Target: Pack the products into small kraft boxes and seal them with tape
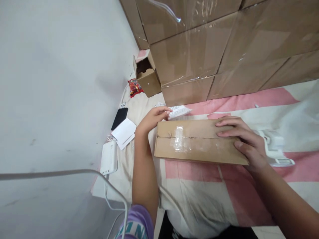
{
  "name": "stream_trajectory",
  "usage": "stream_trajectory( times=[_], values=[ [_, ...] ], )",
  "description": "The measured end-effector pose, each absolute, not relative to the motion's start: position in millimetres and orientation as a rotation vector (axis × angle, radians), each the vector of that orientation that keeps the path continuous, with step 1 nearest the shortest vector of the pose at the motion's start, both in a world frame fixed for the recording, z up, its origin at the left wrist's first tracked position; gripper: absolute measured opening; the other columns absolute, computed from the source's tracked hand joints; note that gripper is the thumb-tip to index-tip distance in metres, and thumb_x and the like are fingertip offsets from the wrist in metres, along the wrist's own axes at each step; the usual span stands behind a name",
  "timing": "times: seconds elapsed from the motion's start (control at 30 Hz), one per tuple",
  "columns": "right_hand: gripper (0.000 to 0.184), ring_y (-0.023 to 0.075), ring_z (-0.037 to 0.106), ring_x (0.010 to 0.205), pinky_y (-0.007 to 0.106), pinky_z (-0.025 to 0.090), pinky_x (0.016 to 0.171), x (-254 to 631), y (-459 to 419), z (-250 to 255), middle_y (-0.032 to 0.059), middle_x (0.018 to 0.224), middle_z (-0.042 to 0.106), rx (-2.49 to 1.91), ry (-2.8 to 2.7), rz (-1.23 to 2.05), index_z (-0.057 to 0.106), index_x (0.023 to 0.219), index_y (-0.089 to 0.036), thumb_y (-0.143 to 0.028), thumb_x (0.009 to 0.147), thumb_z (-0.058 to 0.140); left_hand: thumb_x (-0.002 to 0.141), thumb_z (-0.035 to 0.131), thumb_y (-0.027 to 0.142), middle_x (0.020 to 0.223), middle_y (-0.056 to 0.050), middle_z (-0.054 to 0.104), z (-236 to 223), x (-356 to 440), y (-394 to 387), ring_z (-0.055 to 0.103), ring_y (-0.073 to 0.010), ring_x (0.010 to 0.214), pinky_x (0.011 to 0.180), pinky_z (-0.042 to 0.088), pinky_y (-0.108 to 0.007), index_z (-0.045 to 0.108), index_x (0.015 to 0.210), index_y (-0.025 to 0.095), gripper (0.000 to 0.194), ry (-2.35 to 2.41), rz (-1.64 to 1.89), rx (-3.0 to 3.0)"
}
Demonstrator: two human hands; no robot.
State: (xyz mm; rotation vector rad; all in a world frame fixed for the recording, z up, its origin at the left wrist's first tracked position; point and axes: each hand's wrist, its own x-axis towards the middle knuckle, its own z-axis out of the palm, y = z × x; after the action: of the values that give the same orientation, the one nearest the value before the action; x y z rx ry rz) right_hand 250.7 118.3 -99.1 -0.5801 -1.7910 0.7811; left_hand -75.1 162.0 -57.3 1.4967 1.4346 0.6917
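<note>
A long, closed cardboard box (194,141) lies in front of me, with clear tape across its seam. My right hand (246,139) grips its right end, fingers over the top and thumb nearer me. Just past the box's far left corner, my left hand (156,118) has its bent fingertips on the left edge of a white printed sheet (179,112). The fingers look pinched there, though the thumb is partly hidden. Right of the box, partly behind my right hand, sits a white plastic device (275,147).
Large stacked cardboard boxes (186,56) wall off the back. A small open box (149,81) and a red snack packet (135,88) stand beside them. Along the left wall lie a black flat item (120,118), white papers (124,132) and a white power strip (109,158) with a cable (74,171).
</note>
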Motion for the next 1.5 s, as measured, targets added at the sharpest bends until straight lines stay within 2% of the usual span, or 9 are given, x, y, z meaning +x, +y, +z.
stream_trajectory(
  times=[0.17,0.3,0.47,0.7,0.83,1.0,1.2,1.4,1.5],
  values=[
    [0.028,0.0328,0.057,0.121,0.06,0.039,0.11,251.4,120.0,-98.9,0.0091,0.121,0.068,-0.555,-1.799,0.75,0.077,0.107,-0.029,-0.024,0.089,0.056,0.074,0.074,0.032,0.083,-0.002,0.072,-74.7,-81.0,170.6,0.061,-0.014,0.073,0.067,0.047,-0.026,0.077,0.101,0.017,0.031,1.287,0.496,1.467],
    [0.027,0.033,0.058,0.121,0.06,0.041,0.108,249.9,120.4,-97.5,0.0095,0.12,0.069,-0.561,-1.797,0.757,0.077,0.106,-0.028,-0.025,0.089,0.056,0.068,0.072,0.024,0.073,-0.001,0.071,-78.0,-77.5,170.5,0.062,-0.0171,0.073,0.067,0.048,-0.028,0.079,0.09,0.018,0.024,1.309,0.465,1.438],
    [0.025,0.0329,0.06,0.116,0.058,0.046,0.101,250.0,118.7,-93.8,0.0092,0.117,0.07,-0.585,-1.796,0.749,0.077,0.103,-0.029,-0.026,0.088,0.057,0.067,0.072,0.02,0.086,-0.004,0.077,-80.8,-70.3,170.6,0.065,-0.0198,0.083,0.073,0.052,-0.03,0.079,0.079,0.019,0.013,1.251,0.412,1.369],
    [0.024,0.0307,0.062,0.103,0.051,0.046,0.087,255.6,117.2,-90.0,0.0093,0.109,0.07,-0.559,-1.865,0.696,0.077,0.1,-0.028,-0.02,0.085,0.06,0.065,0.078,0.021,0.1,-0.005,0.079,-95.4,-69.4,179.9,0.069,-0.0252,0.095,0.083,0.056,-0.035,0.08,0.086,0.02,0.022,1.114,0.359,1.254],
    [0.026,0.0294,0.062,0.104,0.049,0.05,0.085,257.8,115.3,-87.6,0.0088,0.11,0.067,-0.542,-1.889,0.714,0.075,0.101,-0.027,-0.018,0.084,0.058,0.063,0.083,0.023,0.099,-0.004,0.079,-96.8,-68.3,179.0,0.07,-0.0226,0.092,0.082,0.056,-0.032,0.08,0.089,0.02,0.025,1.087,0.296,1.244],
    [0.028,0.026,0.065,0.102,0.041,0.058,0.078,255.9,113.0,-78.9,0.007,0.109,0.065,-0.5,-1.979,0.745,0.074,0.103,-0.029,-0.019,0.083,0.058,0.075,0.08,0.04,0.091,-0.004,0.077,-97.5,-62.8,176.0,0.067,-0.0192,0.084,0.078,0.053,-0.03,0.079,0.084,0.019,0.023,1.109,0.298,1.258],
    [0.03,0.0254,0.066,0.107,0.04,0.059,0.084,247.1,105.2,-73.0,0.0086,0.111,0.064,-0.372,-2.03,0.846,0.071,0.107,-0.024,-0.015,0.082,0.057,0.079,0.077,0.053,0.049,0.005,0.051,-102.0,-63.6,182.0,0.041,-0.0097,0.052,0.057,0.036,-0.025,0.08,0.105,0.013,0.048,1.135,0.215,1.412],
    [0.029,0.0229,0.061,0.107,0.039,0.053,0.09,248.6,98.9,-78.4,0.0091,0.115,0.06,-0.376,-2.015,0.969,0.069,0.108,-0.022,-0.016,0.082,0.056,0.073,0.08,0.049,0.07,-0.003,0.068,-114.3,-72.4,189.4,0.047,-0.0101,0.06,0.062,0.04,-0.026,0.08,0.092,0.013,0.041,1.221,0.548,1.525],
    [0.032,0.0233,0.059,0.11,0.04,0.051,0.094,249.2,98.5,-78.9,0.0095,0.117,0.058,-0.359,-2.02,0.983,0.067,0.11,-0.021,-0.014,0.081,0.056,0.076,0.077,0.047,0.061,0.004,0.055,-124.4,-76.9,193.9,0.043,-0.0096,0.059,0.063,0.037,-0.025,0.077,0.092,0.016,0.034,1.297,0.71,1.59]
  ],
)
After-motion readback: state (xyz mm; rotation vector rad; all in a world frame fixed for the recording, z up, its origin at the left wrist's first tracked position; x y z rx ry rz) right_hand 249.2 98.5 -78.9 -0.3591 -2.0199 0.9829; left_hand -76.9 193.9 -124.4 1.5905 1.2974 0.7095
